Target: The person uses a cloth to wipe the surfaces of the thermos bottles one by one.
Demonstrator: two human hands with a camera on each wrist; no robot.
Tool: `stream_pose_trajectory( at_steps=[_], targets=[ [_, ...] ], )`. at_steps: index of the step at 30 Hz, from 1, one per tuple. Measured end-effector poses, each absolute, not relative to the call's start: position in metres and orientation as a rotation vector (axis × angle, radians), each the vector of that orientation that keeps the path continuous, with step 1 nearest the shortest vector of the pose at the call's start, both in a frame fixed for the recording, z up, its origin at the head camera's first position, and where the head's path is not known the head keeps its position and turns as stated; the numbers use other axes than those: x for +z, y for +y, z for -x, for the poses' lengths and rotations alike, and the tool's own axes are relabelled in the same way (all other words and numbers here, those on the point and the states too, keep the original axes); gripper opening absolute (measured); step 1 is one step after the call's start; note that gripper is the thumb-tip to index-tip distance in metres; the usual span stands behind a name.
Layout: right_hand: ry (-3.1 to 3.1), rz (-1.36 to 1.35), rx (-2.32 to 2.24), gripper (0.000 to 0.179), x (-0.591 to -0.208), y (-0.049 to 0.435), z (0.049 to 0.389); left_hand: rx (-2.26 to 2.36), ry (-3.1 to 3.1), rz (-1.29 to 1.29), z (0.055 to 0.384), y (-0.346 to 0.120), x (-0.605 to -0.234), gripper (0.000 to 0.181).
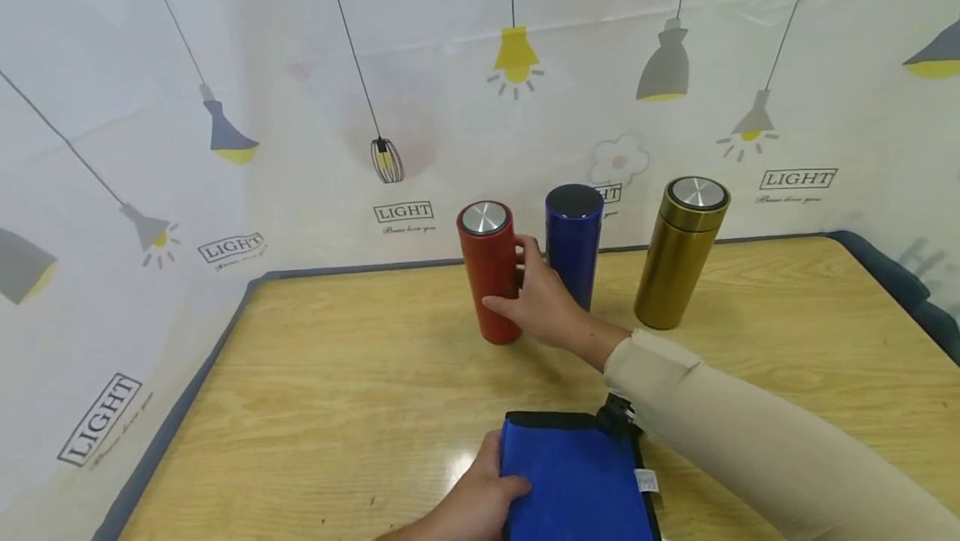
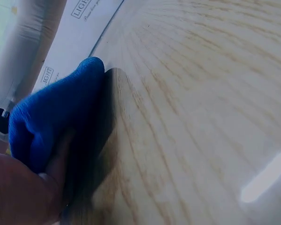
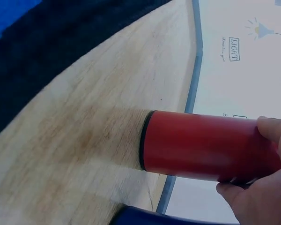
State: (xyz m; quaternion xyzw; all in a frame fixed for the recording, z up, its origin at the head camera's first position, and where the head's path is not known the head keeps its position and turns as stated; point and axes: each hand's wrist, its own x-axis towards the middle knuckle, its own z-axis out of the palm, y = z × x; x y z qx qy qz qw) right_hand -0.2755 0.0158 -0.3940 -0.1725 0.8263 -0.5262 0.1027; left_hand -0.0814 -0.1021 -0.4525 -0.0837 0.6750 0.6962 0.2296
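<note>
In the head view my right hand (image 1: 543, 303) grips a red thermos flask (image 1: 483, 274) with a silver lid top, its thumb and fingers on opposite sides. The flask stands near the table's back edge. The right wrist view shows the flask's black-rimmed base (image 3: 143, 140) at or very near the tabletop; I cannot tell whether it touches. Closer to me, my left hand (image 1: 476, 495) pinches the left edge of a blue fabric bag (image 1: 577, 478) with black trim and a white tag. The left wrist view has the bag (image 2: 61, 103) bulging above the table.
A dark blue flask (image 1: 573, 232) stands just right of the red one, partly behind my right hand. Further right is a gold flask (image 1: 682, 253). The wooden table (image 1: 337, 374) meets a lamp-patterned wall covering (image 1: 450, 107) at the back and left.
</note>
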Motion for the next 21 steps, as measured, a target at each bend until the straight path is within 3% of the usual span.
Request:
stream_pose_trajectory(
  at_steps=[10, 13, 17, 21],
  targets=[
    [2.477, 0.515, -1.533, 0.095, -0.400, 0.004, 0.282, 1.890, 1.901, 0.230, 0.080, -0.105, -0.450, 0.066],
    [2.471, 0.509, -1.526, 0.102, -0.403, 0.004, 0.279, 1.905, 1.840, 0.260, 0.080, -0.108, -0.451, 0.070],
    [2.439, 0.495, -1.483, 0.109, -0.406, 0.009, 0.260, 1.855, 1.904, 0.292, 0.082, -0.119, -0.445, 0.075],
    [2.376, 0.497, -1.448, 0.103, -0.407, 0.027, 0.228, 1.749, 2.198, 0.284, 0.088, -0.137, -0.431, 0.074]
  ],
)
